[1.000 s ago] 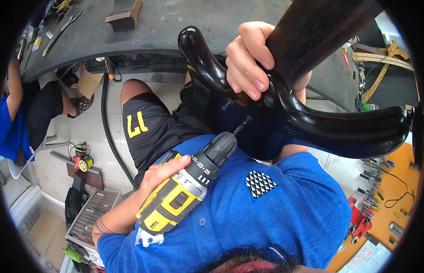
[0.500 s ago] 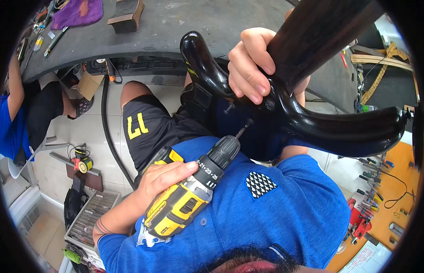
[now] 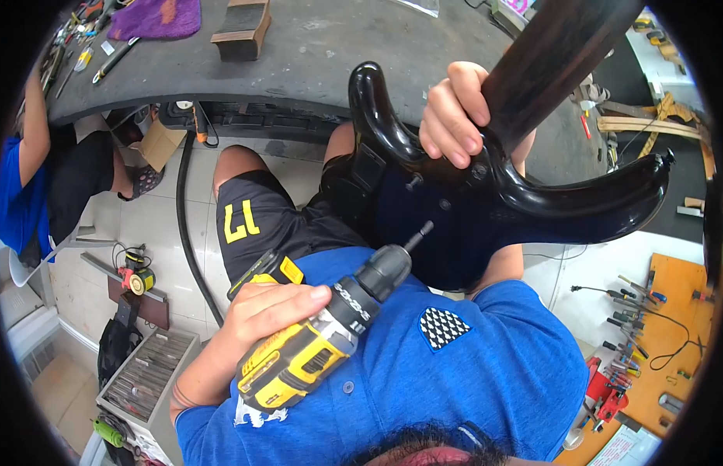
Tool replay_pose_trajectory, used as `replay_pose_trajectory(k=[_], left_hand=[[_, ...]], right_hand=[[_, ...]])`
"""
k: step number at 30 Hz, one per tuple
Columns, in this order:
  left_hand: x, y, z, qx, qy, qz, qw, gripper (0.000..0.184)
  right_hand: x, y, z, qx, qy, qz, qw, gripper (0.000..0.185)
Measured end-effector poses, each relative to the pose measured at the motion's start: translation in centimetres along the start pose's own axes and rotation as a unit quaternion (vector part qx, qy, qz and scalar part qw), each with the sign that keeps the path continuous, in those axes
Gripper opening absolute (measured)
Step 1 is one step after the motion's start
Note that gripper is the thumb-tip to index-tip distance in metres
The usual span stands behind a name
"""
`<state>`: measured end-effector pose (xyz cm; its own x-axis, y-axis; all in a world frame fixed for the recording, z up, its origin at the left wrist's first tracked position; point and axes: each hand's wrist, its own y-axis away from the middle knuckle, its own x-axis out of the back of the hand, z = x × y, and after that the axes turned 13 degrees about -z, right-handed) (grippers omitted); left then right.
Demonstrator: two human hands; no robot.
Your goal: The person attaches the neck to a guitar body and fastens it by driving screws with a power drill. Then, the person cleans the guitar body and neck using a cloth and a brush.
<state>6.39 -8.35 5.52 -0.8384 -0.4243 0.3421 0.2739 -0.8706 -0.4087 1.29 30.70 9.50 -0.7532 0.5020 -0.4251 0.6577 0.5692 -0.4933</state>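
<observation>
My left hand is closed around the grip of a yellow and black cordless drill. The drill's bit points up and right, its tip a little apart from the back of a glossy black guitar body. My right hand grips the guitar where the dark wooden neck joins the body. One screw stands out from the body below my right fingers. Near the bit tip, a round screw head shows on the surface.
A dark workbench holds a purple cloth, a curved wooden block and hand tools. Another person in blue is at the left. Tools hang on an orange board at the right. A black hose crosses the floor.
The drill bit has come away from the guitar, where it touched a screw half a second ago. The guitar and my right hand have shifted slightly in view, and the neck is tilted differently.
</observation>
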Motion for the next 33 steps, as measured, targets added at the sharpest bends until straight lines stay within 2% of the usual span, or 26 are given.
replay_pose_trajectory(k=[3, 4, 9, 15, 24, 27, 31, 33], left_hand=[[-0.3, 0.7, -0.2, 0.057, 0.049, 0.042, 0.996, 0.074], [0.0, 0.8, -0.6, 0.066, -0.017, 0.038, 0.997, 0.084], [1.0, 0.3, 0.1, 0.098, -0.039, 0.042, 0.994, 0.082], [0.8, -0.5, -0.3, 0.090, 0.048, 0.025, 0.995, 0.083], [0.4, -1.0, -0.4, 0.086, 0.062, 0.023, 0.994, 0.079], [0.8, -1.4, 0.3, 0.089, 0.058, 0.020, 0.994, 0.079], [2.0, -1.6, 1.4, 0.095, -0.012, -0.007, 0.995, 0.080], [1.7, -1.4, 1.4, 0.097, 0.018, 0.003, 0.995, 0.080]], right_hand=[[0.0, 0.5, -0.3, -0.005, -0.021, 0.006, 1.000, 0.061], [0.2, 0.7, -0.3, -0.002, -0.021, -0.002, 1.000, 0.060], [0.4, 1.2, -0.6, 0.000, -0.038, -0.032, 0.999, 0.060], [-0.2, 1.4, -0.7, 0.014, -0.027, -0.021, 0.999, 0.062], [-0.6, 1.4, -0.7, 0.012, -0.018, -0.008, 1.000, 0.061], [-0.8, 1.2, -0.6, 0.008, -0.024, -0.013, 1.000, 0.061], [-1.0, 0.9, -0.5, 0.001, -0.026, -0.021, 0.999, 0.066], [-1.1, 0.6, -0.5, -0.007, -0.030, -0.023, 0.999, 0.069]])
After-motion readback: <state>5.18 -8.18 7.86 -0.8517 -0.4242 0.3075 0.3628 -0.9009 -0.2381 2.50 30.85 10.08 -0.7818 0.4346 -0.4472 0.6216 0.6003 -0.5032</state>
